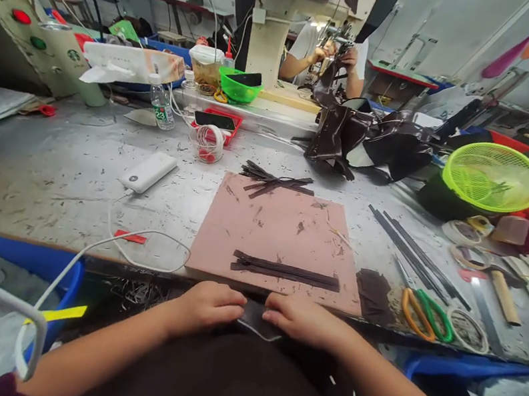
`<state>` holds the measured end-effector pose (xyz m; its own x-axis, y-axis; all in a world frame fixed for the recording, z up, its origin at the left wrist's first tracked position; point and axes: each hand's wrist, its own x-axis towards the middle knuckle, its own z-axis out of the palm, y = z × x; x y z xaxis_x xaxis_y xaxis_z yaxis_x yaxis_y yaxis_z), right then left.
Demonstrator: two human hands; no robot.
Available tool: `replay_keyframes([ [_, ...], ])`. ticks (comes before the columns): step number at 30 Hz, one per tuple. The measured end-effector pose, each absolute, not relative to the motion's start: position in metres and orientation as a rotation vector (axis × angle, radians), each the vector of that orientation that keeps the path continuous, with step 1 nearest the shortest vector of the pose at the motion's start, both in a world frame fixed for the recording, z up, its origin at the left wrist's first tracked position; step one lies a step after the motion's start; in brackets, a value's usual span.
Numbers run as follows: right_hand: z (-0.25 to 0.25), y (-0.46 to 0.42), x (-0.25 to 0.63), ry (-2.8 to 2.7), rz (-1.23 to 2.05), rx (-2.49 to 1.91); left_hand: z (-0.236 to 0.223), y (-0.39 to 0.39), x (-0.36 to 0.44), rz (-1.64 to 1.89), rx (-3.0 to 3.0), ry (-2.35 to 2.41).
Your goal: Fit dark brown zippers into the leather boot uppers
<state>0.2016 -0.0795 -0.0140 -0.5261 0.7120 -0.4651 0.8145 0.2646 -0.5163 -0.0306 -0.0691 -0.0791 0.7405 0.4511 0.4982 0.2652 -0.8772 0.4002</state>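
My left hand [210,305] and my right hand [302,320] are low in front of me, just below the table's front edge. Between them is a dark leather piece [255,318], gripped by both hands with fingers closed on its two sides. Most of the piece is hidden by my hands and dark clothing. Just beyond, a dark brown zipper [285,272] lies flat across the near part of a pinkish board [284,228]. Several more zippers [275,179] lie in a loose pile at the board's far edge.
Scissors with orange and green handles [432,314] lie right of the board, near dark strips [413,250]. A white power bank [150,172] with a cable is at left. Brown leather pieces [340,136] lie farther back, where a person works at a sewing machine [266,36].
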Motion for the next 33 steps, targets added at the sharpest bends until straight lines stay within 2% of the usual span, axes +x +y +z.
replay_keyframes([
  [5,-0.006,-0.048,0.207,2.506,-0.783,1.501,-0.068,-0.050,-0.018,0.921,2.868,0.702],
  [12,-0.028,-0.038,0.206,2.602,-0.765,1.393,-0.069,-0.050,-0.020,0.905,3.162,0.825],
  [26,-0.036,-0.038,0.202,2.602,-0.580,1.401,-0.074,-0.053,-0.018,0.871,3.127,0.939],
  [33,-0.038,-0.039,0.200,2.603,-0.589,1.451,-0.079,-0.056,-0.019,0.791,3.068,0.990],
])
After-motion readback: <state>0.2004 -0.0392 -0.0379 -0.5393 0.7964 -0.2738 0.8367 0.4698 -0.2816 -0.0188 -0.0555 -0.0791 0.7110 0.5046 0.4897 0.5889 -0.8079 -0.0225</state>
